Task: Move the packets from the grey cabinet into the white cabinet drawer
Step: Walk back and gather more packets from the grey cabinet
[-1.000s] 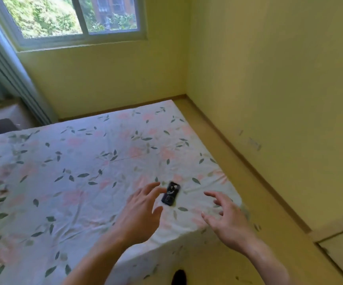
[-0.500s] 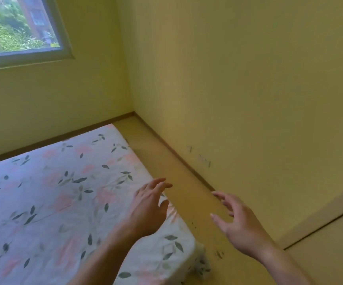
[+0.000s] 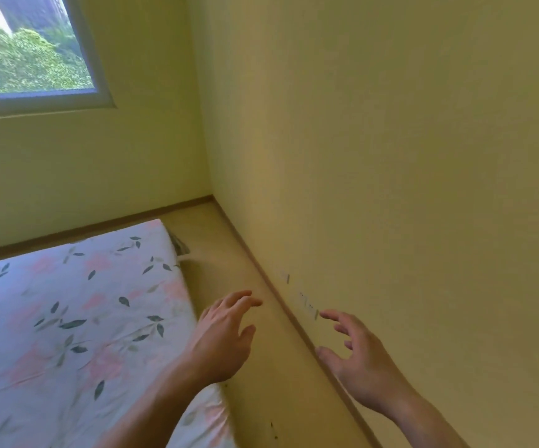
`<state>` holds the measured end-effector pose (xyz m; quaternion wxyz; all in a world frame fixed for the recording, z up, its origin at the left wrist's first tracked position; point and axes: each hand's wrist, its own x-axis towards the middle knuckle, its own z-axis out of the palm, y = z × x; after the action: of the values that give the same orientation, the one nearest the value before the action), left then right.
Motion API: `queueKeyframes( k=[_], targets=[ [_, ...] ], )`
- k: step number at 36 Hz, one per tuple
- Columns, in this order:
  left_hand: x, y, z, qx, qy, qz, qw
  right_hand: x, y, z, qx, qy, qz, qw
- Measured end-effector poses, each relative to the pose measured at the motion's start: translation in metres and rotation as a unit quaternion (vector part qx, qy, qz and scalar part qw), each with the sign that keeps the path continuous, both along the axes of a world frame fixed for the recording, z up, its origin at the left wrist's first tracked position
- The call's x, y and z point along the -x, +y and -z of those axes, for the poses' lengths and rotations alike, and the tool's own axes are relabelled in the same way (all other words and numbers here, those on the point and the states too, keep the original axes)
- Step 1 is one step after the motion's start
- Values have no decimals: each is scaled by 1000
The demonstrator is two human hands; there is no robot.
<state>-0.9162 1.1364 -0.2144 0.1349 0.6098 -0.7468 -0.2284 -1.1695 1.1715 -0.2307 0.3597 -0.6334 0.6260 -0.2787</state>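
Note:
No packets, grey cabinet or white cabinet are in view. My left hand (image 3: pixel 224 337) is held out over the right edge of the bed, fingers spread, holding nothing. My right hand (image 3: pixel 357 360) hovers in front of the yellow wall low down, fingers apart and empty. The two hands are about a hand's width apart.
A bed with a floral sheet (image 3: pixel 68 318) fills the lower left. A narrow strip of tan floor (image 3: pixel 229 270) runs between the bed and the yellow wall (image 3: pixel 391 189) on the right. A window (image 3: pixel 29 53) sits at the upper left.
The view has swung to the right, away from the bed. The small black object on the sheet has left the view. Both hands stay empty and spread.

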Motion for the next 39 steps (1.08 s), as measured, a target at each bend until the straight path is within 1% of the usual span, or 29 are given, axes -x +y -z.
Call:
queueKeyframes(
  k=[4, 7, 14, 20, 23, 27, 34, 39],
  targets=[
    [16, -36, 0, -8, 1, -55, 998, 31, -70, -1, 5, 25, -49, 998],
    [13, -57, -1, -12, -10, -98, 995, 32, -126, -1, -4, 28, -92, 995],
    [-31, -112, -1, -6, -24, -234, 972, -30, -248, -10, -7, 17, -216, 976],
    [-85, -190, 8, -2, -10, -302, 953, -88, -359, -8, 10, 23, -287, 958],
    [-112, -241, 12, 1, -6, -316, 949, -115, -416, -9, 14, 28, -287, 957],
    [-144, -308, 9, 17, 2, -308, 951, -150, -479, -15, 16, 21, -273, 962],
    [-188, -426, -17, 35, 5, -296, 955, -206, -590, -25, 7, 10, -293, 956],
    [-218, -508, -22, 39, -10, -297, 954, -247, -677, -19, -1, 0, -313, 950]
  ],
)
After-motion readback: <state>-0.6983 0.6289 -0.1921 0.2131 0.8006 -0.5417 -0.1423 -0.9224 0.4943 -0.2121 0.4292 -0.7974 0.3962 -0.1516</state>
